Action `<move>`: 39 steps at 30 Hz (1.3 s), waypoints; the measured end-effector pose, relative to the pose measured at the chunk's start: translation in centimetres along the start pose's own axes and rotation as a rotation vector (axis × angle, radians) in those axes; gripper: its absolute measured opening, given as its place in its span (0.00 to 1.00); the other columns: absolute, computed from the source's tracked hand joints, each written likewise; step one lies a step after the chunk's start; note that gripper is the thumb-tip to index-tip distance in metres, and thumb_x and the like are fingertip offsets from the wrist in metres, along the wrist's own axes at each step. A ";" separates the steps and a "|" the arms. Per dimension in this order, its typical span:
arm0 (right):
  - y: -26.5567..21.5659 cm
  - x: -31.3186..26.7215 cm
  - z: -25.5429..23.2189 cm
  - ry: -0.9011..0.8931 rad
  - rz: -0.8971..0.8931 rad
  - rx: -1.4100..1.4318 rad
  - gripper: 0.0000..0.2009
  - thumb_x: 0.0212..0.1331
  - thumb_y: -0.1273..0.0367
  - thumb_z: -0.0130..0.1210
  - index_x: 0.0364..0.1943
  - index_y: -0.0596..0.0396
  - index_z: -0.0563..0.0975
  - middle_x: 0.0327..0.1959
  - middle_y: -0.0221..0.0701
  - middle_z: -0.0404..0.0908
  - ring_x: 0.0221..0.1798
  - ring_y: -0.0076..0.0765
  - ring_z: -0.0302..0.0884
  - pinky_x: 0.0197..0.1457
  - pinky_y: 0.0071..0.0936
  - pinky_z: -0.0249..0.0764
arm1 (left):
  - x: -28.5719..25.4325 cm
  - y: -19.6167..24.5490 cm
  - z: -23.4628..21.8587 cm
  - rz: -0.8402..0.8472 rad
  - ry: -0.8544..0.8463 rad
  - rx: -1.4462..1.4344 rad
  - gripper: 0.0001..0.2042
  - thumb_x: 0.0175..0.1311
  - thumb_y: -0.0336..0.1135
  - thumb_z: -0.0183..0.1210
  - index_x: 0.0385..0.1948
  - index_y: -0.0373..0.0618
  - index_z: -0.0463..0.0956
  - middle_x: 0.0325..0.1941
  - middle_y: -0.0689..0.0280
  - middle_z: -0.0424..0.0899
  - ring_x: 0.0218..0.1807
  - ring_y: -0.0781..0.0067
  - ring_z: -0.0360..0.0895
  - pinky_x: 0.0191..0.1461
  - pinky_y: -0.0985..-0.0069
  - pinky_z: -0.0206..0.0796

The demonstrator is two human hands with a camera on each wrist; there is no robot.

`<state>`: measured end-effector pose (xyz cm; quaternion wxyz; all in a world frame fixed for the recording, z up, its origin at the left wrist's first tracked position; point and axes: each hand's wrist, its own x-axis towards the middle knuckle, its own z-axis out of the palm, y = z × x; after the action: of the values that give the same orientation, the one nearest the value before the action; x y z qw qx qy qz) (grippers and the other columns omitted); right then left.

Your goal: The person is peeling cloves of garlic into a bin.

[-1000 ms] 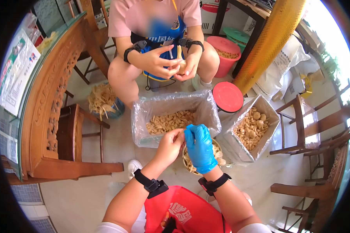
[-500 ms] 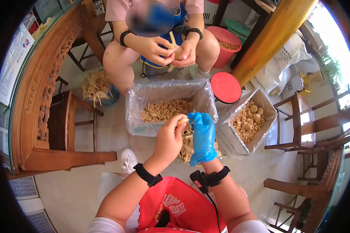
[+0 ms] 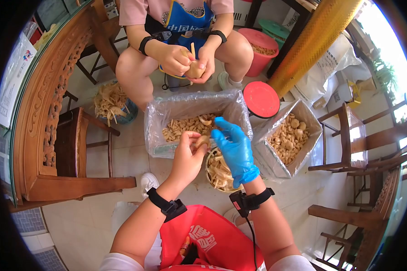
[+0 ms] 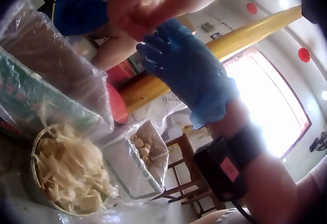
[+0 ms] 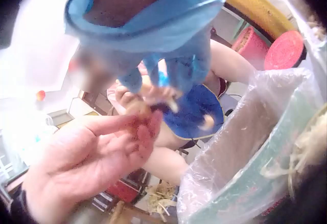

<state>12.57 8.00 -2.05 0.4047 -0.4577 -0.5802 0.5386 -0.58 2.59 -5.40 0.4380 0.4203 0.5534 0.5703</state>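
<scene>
My left grip (image 3: 186, 157) pinches the garlic (image 3: 203, 141) over the near side of the lined box (image 3: 156, 122); my gloved right grip (image 3: 235, 151), fingers spread near the box's right end, visibly holds nothing — I judge the garlic light, firm, papery — best taken by its sides.

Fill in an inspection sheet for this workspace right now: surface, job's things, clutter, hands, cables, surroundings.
Surface: pale tiled floor under the containers.
Job's things: one pale piece in hand; a lined bin of pieces ahead; a second bin with pieces at right.
Clutter: peelings heaped in a bucket.
Hands: left hand, bare, pinches the piece; right hand, gloved, open, nothing seen held.
Cables: black cable from the right wrist device.
Surroundings: another person opposite; wooden chair and gold pillar at right.
</scene>
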 end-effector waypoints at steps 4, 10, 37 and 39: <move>-0.2 -0.5 0.2 -0.194 -0.156 -0.178 0.17 0.54 0.68 0.61 0.49 0.55 0.77 0.41 0.38 0.78 0.42 0.37 0.77 0.46 0.30 0.73 | 0.0 0.8 -0.3 -0.011 -0.004 0.096 0.12 0.62 0.22 0.53 0.46 0.40 0.66 0.43 0.64 0.76 0.40 0.78 0.76 0.42 0.80 0.70; 1.4 -0.3 0.1 -0.107 -0.368 -0.379 0.09 0.55 0.70 0.58 0.38 0.58 0.77 0.34 0.41 0.75 0.37 0.48 0.74 0.41 0.36 0.72 | -0.8 2.5 0.5 0.022 -0.046 0.469 0.10 0.64 0.29 0.53 0.44 0.35 0.73 0.30 0.64 0.79 0.34 0.80 0.75 0.38 0.81 0.66; 1.9 -0.9 0.4 0.022 -0.218 -0.451 0.11 0.63 0.65 0.51 0.33 0.60 0.72 0.28 0.43 0.75 0.30 0.46 0.73 0.34 0.36 0.69 | 0.0 2.6 0.4 0.057 -0.121 0.368 0.06 0.65 0.28 0.53 0.41 0.40 0.69 0.30 0.65 0.79 0.28 0.81 0.75 0.32 0.81 0.69; 1.4 -1.0 0.5 0.021 -0.175 -0.415 0.11 0.63 0.64 0.51 0.32 0.60 0.71 0.26 0.42 0.74 0.28 0.44 0.71 0.33 0.35 0.69 | 0.2 2.1 0.4 0.054 -0.139 0.343 0.06 0.66 0.28 0.53 0.41 0.40 0.69 0.29 0.66 0.79 0.29 0.81 0.75 0.32 0.81 0.69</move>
<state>12.51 6.90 -3.49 0.3528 -0.4846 -0.7121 0.3656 -0.37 2.87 -3.29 0.3816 0.5422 0.5993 0.4486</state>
